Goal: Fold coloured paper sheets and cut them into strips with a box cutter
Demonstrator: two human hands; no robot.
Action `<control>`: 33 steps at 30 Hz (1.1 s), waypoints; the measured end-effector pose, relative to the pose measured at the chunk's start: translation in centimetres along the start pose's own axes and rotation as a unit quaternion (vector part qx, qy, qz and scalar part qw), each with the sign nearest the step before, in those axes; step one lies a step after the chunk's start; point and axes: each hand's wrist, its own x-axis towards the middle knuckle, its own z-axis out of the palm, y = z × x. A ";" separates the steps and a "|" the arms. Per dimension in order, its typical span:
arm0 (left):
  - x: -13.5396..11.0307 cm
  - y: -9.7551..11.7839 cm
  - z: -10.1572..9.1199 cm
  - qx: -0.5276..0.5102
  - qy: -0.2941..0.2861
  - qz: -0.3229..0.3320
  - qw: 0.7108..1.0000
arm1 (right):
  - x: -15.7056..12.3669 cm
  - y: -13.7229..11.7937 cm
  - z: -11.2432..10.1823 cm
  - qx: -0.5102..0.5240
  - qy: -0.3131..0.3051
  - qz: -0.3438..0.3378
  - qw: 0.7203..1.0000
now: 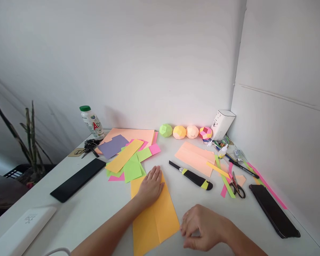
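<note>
A sheet of orange-yellow paper [166, 209] lies on the table in front of me, with a crease running down its length. My left hand [150, 186] rests flat on its upper part, fingers stretched out and together. Beside the sheet's lower right corner is my right hand [200, 227], its fingers loosely curled and the thumb apart from them. Its fingertips are at the paper's edge; whether they touch it I cannot tell. Beyond the sheet, to the right, lies a black and lime utility knife [194, 178].
Coloured paper pieces [133, 167] are heaped behind my left hand. Paper balls [179, 132] line the wall. To the right are scissors [237, 186], paper strips [225, 176], a glue bottle [223, 152] and a black case [274, 211]. A black slab [78, 180] and white device [24, 231] lie left.
</note>
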 end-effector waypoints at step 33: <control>0.5 0.6 -2.8 -0.102 0.045 0.018 0.994 | -11.5 2.9 -4.5 -0.164 0.048 0.195 0.966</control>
